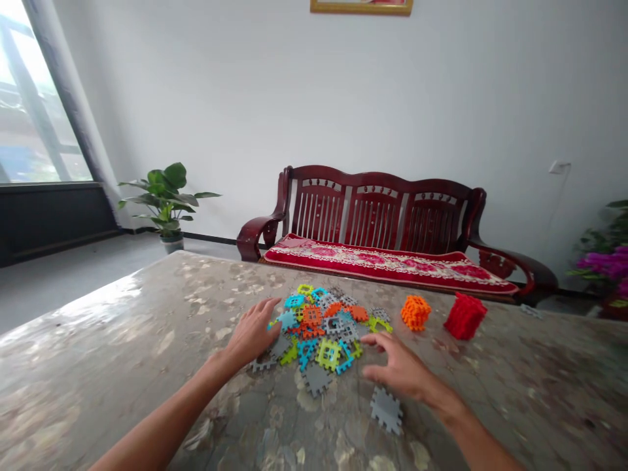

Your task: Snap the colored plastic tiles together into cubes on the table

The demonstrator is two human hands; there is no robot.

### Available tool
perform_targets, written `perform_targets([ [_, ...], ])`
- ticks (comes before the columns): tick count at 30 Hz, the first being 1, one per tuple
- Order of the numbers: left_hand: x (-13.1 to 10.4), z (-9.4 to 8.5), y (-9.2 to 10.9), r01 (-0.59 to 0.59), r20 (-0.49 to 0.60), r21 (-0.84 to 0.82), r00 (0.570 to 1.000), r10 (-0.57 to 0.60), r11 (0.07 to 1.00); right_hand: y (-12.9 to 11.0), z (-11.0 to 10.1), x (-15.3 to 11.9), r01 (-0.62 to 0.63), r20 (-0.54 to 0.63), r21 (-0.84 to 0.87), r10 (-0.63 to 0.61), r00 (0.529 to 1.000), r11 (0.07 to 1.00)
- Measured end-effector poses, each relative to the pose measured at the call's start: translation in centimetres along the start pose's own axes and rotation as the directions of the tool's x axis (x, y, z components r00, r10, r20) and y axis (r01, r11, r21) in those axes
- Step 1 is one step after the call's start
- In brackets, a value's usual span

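Note:
A heap of plastic interlocking tiles [312, 316] in grey, orange, blue and lime green lies on the table between my hands. My left hand [255, 328] rests at the heap's left edge, fingers stretched out, nearest to a light blue tile [287, 320]. On the right side, my right hand [395, 366] hovers with thumb and fingers apart and nothing between them. A single grey tile [386, 411] lies in front of that hand, apart from the heap. Another grey tile [317, 380] sits at the heap's near edge, by a lime green window tile [328, 354].
An orange block shape [416, 313] and a red one [465, 316] stand right of the heap on the patterned table [147, 366]. Beyond the table is a dark red wooden bench [375, 203] with a floral cover. A potted plant [169, 196] stands back left.

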State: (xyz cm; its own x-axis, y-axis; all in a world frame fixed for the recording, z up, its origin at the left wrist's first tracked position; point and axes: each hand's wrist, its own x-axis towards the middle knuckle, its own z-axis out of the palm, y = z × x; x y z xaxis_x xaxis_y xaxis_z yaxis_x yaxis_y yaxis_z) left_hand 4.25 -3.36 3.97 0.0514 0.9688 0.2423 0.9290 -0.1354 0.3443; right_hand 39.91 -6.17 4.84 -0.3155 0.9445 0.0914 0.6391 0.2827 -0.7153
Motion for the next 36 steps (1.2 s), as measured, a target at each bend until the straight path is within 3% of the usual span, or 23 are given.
perform_targets([
  [3,0.0,0.3,-0.8,0.101,0.008,-0.002,0.995,-0.101,0.995,0.8,0.0,-3.6,0.017,0.085,-0.145,-0.005,0.996,0.989],
  [6,0.1,0.7,-1.4,0.247,-0.002,0.082,0.969,-0.247,0.966,0.5,1.1,-5.7,0.018,0.079,-0.267,0.003,0.997,0.964],
  [12,0.3,1.6,-2.1,0.409,-0.071,0.123,0.912,-0.404,0.904,0.3,2.9,-6.4,-0.005,-0.036,-0.314,-0.006,0.999,0.949],
  [16,0.1,2.5,-2.1,0.391,-0.102,0.115,0.919,-0.381,0.913,0.2,2.7,-3.7,0.010,-0.157,-0.267,-0.054,0.986,0.964],
  [21,-0.2,2.8,-2.0,0.230,-0.045,0.038,0.973,-0.228,0.973,0.1,1.5,3.8,0.064,-0.367,-0.103,-0.098,0.925,0.993],
  [23,-0.2,2.7,-2.1,0.193,-0.024,0.002,0.981,-0.193,0.981,0.8,1.0,6.5,0.106,-0.425,-0.106,-0.141,0.894,0.989],
  [25,-0.3,2.7,-2.1,0.172,-0.007,-0.008,0.985,-0.172,0.985,2.0,0.8,8.4,0.064,-0.456,-0.160,-0.131,0.880,0.985],
  [30,-0.2,2.8,-2.2,0.129,0.004,0.017,0.992,-0.129,0.992,5.5,1.2,9.5,-0.162,-0.400,-0.302,0.029,0.916,0.939],
  [33,0.1,2.9,-2.3,0.124,0.011,0.018,0.992,-0.124,0.992,6.6,2.5,9.0,-0.183,-0.351,-0.317,0.063,0.934,0.931],
  [36,0.5,2.9,-2.5,0.110,0.024,0.006,0.994,-0.111,0.994,6.9,4.0,8.7,-0.190,-0.409,-0.277,0.064,0.910,0.942],
])
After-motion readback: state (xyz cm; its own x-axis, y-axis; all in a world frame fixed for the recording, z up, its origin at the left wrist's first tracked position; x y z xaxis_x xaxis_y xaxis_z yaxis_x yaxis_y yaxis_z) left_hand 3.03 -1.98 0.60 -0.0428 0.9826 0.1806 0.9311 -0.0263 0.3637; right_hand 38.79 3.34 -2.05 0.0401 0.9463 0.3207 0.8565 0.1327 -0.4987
